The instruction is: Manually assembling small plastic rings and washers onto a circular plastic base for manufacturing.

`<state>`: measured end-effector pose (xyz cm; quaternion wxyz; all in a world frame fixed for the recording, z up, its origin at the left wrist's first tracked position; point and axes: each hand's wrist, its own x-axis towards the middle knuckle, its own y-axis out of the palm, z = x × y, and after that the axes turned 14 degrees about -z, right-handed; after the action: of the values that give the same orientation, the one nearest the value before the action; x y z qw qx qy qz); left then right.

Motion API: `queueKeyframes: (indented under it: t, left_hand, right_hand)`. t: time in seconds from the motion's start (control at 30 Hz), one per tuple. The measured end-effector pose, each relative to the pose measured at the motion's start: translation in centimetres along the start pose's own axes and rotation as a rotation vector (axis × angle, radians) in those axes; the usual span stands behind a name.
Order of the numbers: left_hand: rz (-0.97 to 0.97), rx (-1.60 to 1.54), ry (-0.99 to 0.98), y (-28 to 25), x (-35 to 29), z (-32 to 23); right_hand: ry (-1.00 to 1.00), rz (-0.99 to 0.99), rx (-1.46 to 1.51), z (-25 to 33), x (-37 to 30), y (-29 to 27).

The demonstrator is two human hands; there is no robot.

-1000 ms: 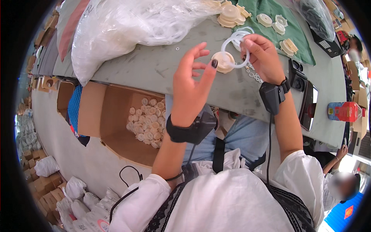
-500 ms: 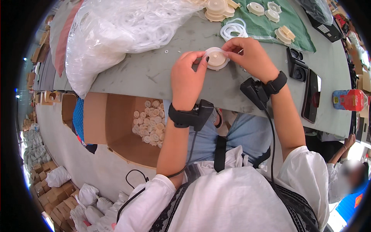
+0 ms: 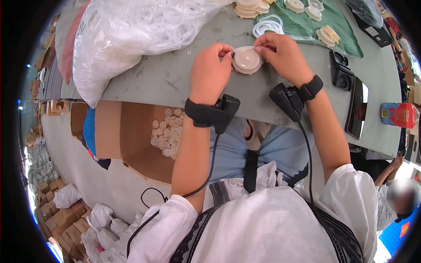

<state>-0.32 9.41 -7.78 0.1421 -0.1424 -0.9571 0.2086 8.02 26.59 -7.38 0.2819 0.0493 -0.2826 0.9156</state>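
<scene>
Between my two hands, over the grey table, is a round cream plastic lid [image 3: 247, 61] with a small raised knob in its middle. A translucent sealing ring [image 3: 244, 47] shows along its far rim. My left hand [image 3: 212, 68] pinches the left edge with thumb and fingers, a dark thumbnail against the rim. On the upper right edge, the thumb and fingers of my right hand [image 3: 284, 57] are pinched too. Exactly how the ring sits under the fingertips is hidden. Just beyond the right hand lies a loose bunch of white rings [image 3: 268, 25].
A big clear bag of rings [image 3: 131, 39] covers the table's left. Several cream lids [image 3: 328, 36] lie on a green cloth [image 3: 302, 30]. At right are a black case [image 3: 341, 72], a phone [image 3: 358, 107] and a red-labelled package [image 3: 399, 115]. Below, a carton [image 3: 140, 140] holds many cream parts.
Both hands and the lid have shifted slightly away from me relative to my body. The fingers remain pinched at the lid's left and upper right edges.
</scene>
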Motion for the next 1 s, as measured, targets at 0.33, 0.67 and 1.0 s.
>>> queueKeyframes:
  t: [0.33,0.67,1.0]
  left_hand:
    - [0.316,0.138,-0.116,-0.7,3.2,0.6]
    - [0.210,0.213,-0.051,-0.6,2.0,0.5]
    - [0.235,0.380,0.267,-0.7,-0.6,-1.4]
  right_hand:
    - [-0.060,-0.092,-0.043,-0.6,-0.2,0.6]
    - [-0.040,-0.066,-0.021,-0.8,-0.1,0.4]
    - [-0.161,-0.300,-0.330,-0.7,0.0,-1.4]
